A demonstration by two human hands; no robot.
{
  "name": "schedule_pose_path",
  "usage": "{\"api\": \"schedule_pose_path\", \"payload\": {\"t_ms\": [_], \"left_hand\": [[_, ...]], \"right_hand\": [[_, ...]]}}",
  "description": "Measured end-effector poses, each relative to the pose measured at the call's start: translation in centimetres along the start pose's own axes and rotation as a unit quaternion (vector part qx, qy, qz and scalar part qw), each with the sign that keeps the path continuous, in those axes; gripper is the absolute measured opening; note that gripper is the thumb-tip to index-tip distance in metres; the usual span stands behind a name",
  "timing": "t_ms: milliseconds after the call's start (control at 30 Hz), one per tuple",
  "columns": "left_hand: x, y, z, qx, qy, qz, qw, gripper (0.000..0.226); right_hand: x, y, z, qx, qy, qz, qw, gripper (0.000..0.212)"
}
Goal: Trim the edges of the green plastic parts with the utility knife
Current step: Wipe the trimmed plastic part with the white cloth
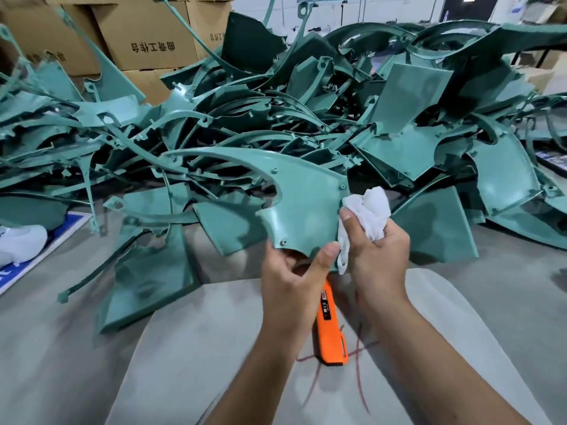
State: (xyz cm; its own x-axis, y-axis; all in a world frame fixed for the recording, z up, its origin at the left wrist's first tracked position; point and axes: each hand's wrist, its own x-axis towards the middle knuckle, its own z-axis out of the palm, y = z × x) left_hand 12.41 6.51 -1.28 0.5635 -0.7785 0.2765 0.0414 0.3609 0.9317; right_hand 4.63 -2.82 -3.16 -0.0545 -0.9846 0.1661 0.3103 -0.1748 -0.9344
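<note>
2 hands are raised over a grey board (190, 348). One green plastic part (302, 194) is pinched at its lower edge by the left hand (291, 277), just in front of the pile of green parts (306, 111). A crumpled white cloth (369, 210) is clenched in the right hand (376, 243) against the part's right edge. An orange utility knife (329, 329) is left lying on the board, partly hidden beneath the left hand.

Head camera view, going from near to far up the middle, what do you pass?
Orange utility knife → left hand gripping the held green plastic part → pile of green parts → cardboard boxes.
</note>
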Motion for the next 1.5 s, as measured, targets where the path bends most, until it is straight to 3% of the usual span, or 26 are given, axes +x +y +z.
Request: {"api": "schedule_pose_path", "payload": {"t_ms": [100, 200, 333, 567, 667, 767, 933, 1067, 1133, 1233, 1367, 1500], "left_hand": [[0.8, 0.1, -0.8, 0.089, 0.068, 0.091, 0.989, 0.041], [1.9, 0.3, -2.5, 0.090, 0.006, 0.090, 0.992, 0.049], [2.7, 0.4, -4.5, 0.070, -0.109, 0.037, 0.991, 0.041], [3.3, 0.8, -5.7, 0.086, -0.201, 0.012, 0.976, 0.036], [3.3, 0.6, -6.1, 0.106, -0.214, 0.025, 0.971, 0.035], [3.2, 0.4, -6.5, 0.118, -0.218, 0.011, 0.969, 0.034], [3.5, 0.8, -7.5, 0.068, -0.203, -0.042, 0.976, 0.037], [3.1, 0.7, -7.6, 0.138, -0.257, -0.069, 0.954, 0.031], [2.8, 0.8, -7.2, 0.122, -0.266, -0.076, 0.953, 0.033], [2.9, 1.1, -7.1, 0.115, -0.219, -0.042, 0.968, 0.032], [3.3, 1.3, -7.6, 0.009, -0.148, 0.001, 0.989, 0.031], [3.4, 1.6, -7.0, -0.031, -0.120, 0.011, 0.992, 0.028]], "right_hand": [[-1.3, 0.7, 1.0, -0.017, -0.053, 0.003, 0.998, 0.024], [-1.1, 0.5, 1.0, 0.003, -0.069, -0.017, 0.997, 0.022], [-0.6, -0.4, 0.3, 0.068, -0.070, 0.006, 0.995, 0.015], [0.3, -1.2, -1.1, -0.092, -0.069, -0.108, 0.988, 0.012], [0.5, -1.6, -1.4, -0.175, -0.083, -0.199, 0.961, 0.014], [1.2, -1.8, -2.2, -0.251, -0.099, -0.330, 0.905, 0.016], [1.3, -1.9, -2.1, -0.263, -0.128, -0.377, 0.878, 0.018], [1.3, -2.4, -2.0, -0.218, -0.151, -0.350, 0.899, 0.023], [1.2, -2.7, -2.1, -0.187, -0.166, -0.299, 0.921, 0.019], [0.8, -2.8, -2.0, -0.187, -0.188, -0.246, 0.932, 0.010], [0.4, -2.9, -1.6, -0.207, -0.208, -0.248, 0.923, 0.007], [0.2, -2.5, -1.6, -0.152, -0.205, -0.183, 0.950, 0.017]]}}
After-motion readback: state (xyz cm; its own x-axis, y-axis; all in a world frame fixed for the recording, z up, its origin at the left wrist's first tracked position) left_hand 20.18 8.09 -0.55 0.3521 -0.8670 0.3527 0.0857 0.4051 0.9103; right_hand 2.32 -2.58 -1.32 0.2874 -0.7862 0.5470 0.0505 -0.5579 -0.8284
